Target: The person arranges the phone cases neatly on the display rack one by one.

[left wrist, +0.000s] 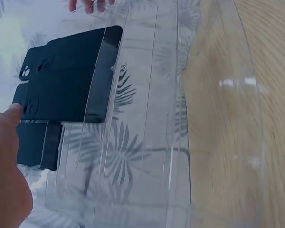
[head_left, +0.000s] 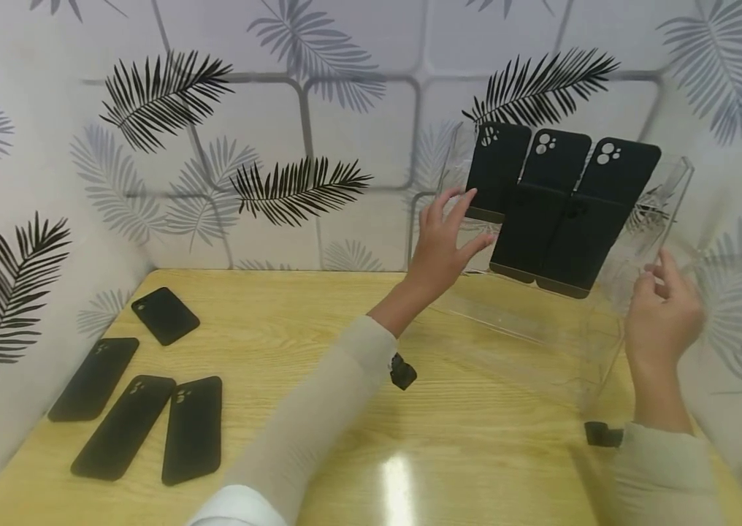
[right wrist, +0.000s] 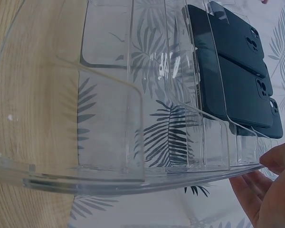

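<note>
A clear tiered display stand (head_left: 509, 329) stands on the right of the table. Three black phone cases (head_left: 558, 153) lean upright in its rear tier, camera cutouts at the top. Two more black phone cases (head_left: 525, 234) stand in the tier before them, overlapping side by side. My left hand (head_left: 440, 248), fingers spread and thumb apart, is beside the left rear case; in the left wrist view its fingertip overlaps the cases' edge. At the stand's right side panel, my right hand (head_left: 663, 314) grips the edge, thumb (right wrist: 278, 156) and fingers on opposite sides of it.
Several black phone cases lie flat on the left of the wooden table (head_left: 318, 307), one of them a smaller-looking case (head_left: 166, 315) at the back. The stand's lower tiers hold nothing. A feather-patterned wall (head_left: 358, 131) rises directly behind the table.
</note>
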`<state>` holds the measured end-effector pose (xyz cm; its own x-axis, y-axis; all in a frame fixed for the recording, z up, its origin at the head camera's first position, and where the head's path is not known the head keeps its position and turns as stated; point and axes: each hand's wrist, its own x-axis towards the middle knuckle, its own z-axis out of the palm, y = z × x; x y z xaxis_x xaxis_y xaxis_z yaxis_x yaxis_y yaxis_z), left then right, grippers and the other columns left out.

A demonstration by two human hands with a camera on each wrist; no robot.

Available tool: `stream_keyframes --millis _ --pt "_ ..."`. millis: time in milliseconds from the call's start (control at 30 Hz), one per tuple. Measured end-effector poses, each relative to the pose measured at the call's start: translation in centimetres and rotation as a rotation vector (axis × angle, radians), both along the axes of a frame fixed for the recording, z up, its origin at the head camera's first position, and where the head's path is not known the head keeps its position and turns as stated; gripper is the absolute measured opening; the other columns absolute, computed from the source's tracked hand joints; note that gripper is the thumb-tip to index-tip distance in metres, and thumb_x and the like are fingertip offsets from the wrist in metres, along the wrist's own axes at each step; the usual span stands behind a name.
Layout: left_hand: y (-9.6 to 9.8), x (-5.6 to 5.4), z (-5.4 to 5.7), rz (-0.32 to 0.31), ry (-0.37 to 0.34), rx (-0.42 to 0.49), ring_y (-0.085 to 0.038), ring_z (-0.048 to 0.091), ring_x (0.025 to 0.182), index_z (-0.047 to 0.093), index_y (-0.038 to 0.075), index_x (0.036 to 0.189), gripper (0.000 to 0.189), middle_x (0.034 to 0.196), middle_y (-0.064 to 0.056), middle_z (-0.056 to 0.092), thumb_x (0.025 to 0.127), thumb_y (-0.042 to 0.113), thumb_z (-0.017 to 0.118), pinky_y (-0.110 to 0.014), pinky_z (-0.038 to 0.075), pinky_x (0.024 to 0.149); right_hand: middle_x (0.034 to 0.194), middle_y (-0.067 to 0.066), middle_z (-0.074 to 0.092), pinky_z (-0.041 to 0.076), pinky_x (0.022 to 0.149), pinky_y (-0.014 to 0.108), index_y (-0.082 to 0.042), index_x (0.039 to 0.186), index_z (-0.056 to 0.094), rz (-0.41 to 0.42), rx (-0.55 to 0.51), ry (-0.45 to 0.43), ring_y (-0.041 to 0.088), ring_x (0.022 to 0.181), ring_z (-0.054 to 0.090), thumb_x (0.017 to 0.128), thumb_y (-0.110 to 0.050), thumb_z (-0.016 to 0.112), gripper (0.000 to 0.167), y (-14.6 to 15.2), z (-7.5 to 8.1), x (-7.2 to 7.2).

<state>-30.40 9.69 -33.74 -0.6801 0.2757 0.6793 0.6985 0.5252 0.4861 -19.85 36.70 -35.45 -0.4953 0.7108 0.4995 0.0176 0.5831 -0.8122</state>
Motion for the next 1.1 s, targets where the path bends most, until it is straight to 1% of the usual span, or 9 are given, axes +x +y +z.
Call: stream_keyframes --millis 100,167,267,367,500,633,900,1000,1100 --pt "-2.7 0.3 -0.9 -0.009 -0.056 0.021 -0.027 0.035 0.137 0.038 0.017 0.156 0.072 0.156 -0.008 0.033 0.095 0.038 0.070 -0.039 0.039 0.111 0.122 -0.006 0.073 0.044 0.080 0.006 -0.035 0.137 0.064 0.009 -0.011 -0.012 -0.024 0.081 0.051 0.099 -0.027 0.052 0.040 0.1 -0.1 0.0" --pt "-4.3 0.7 -1.5 -0.020 -0.103 0.021 -0.026 0.036 0.136 0.037 0.016 0.156 0.072 0.157 -0.009 0.031 0.096 0.037 0.069 -0.041 0.040 0.110 0.122 -0.008 0.073 0.044 0.080 0.006 -0.036 0.137 0.063 0.011 -0.020 -0.021 -0.024 0.080 0.051 0.099 -0.027 0.051 0.041 0.3 -0.2 0.1" --pt "-6.7 1.4 -2.5 -0.018 -0.167 0.009 -0.027 0.036 0.137 0.036 0.017 0.157 0.071 0.157 -0.008 0.030 0.097 0.037 0.068 -0.045 0.042 0.109 0.123 -0.009 0.072 0.045 0.080 0.006 -0.036 0.138 0.062 0.008 -0.023 -0.032 -0.024 0.081 0.051 0.099 -0.027 0.050 0.042 0.5 -0.2 0.4" --pt "-9.2 2.2 -3.3 -0.007 -0.203 -0.001 -0.028 0.036 0.138 0.037 0.016 0.157 0.070 0.157 -0.008 0.031 0.097 0.037 0.067 -0.050 0.041 0.109 0.124 -0.009 0.072 0.046 0.080 0.006 -0.036 0.138 0.062 0.011 -0.034 -0.040 -0.024 0.082 0.052 0.098 -0.027 0.050 0.043 0.3 -0.1 0.5" --pt "-12.6 3.7 -4.2 0.020 -0.239 -0.017 -0.031 0.035 0.142 0.037 0.015 0.156 0.069 0.157 -0.008 0.033 0.098 0.038 0.066 -0.053 0.038 0.113 0.125 -0.008 0.072 0.046 0.081 0.007 -0.035 0.139 0.062 0.014 -0.036 -0.045 -0.023 0.082 0.053 0.098 -0.027 0.051 0.043 -0.1 0.0 0.4" --pt "-15.6 5.4 -4.7 0.068 -0.274 -0.036 -0.032 0.033 0.145 0.036 0.015 0.157 0.069 0.156 -0.010 0.034 0.099 0.040 0.064 -0.053 0.036 0.115 0.125 -0.007 0.072 0.046 0.083 0.006 -0.035 0.138 0.062 0.010 -0.035 -0.035 -0.024 0.080 0.052 0.099 -0.027 0.052 0.041 -0.3 0.0 0.1" --pt "-21.5 9.2 -5.6 0.176 -0.357 -0.067 -0.037 0.035 0.142 0.037 0.013 0.156 0.069 0.154 -0.014 0.036 0.099 0.042 0.063 -0.057 0.036 0.113 0.124 -0.003 0.072 0.046 0.083 0.005 -0.031 0.136 0.065 -0.010 -0.034 -0.016 -0.026 0.076 0.048 0.098 -0.023 0.053 0.041 -0.7 0.3 0.1" --pt "-23.7 10.5 -6.1 0.221 -0.379 -0.089 -0.039 0.035 0.142 0.037 0.011 0.156 0.070 0.154 -0.016 0.037 0.098 0.041 0.064 -0.058 0.037 0.112 0.124 -0.003 0.073 0.045 0.083 0.005 -0.031 0.136 0.065 -0.007 -0.032 -0.007 -0.027 0.075 0.047 0.098 -0.023 0.053 0.040 -0.8 0.3 0.1" --pt "-25.7 11.8 -6.9 0.279 -0.407 -0.121 -0.041 0.036 0.141 0.038 0.011 0.155 0.071 0.154 -0.017 0.037 0.098 0.042 0.065 -0.059 0.038 0.110 0.123 -0.005 0.073 0.045 0.082 0.005 -0.032 0.135 0.066 -0.002 -0.032 0.002 -0.026 0.075 0.047 0.098 -0.024 0.053 0.040 -0.7 0.2 0.2"
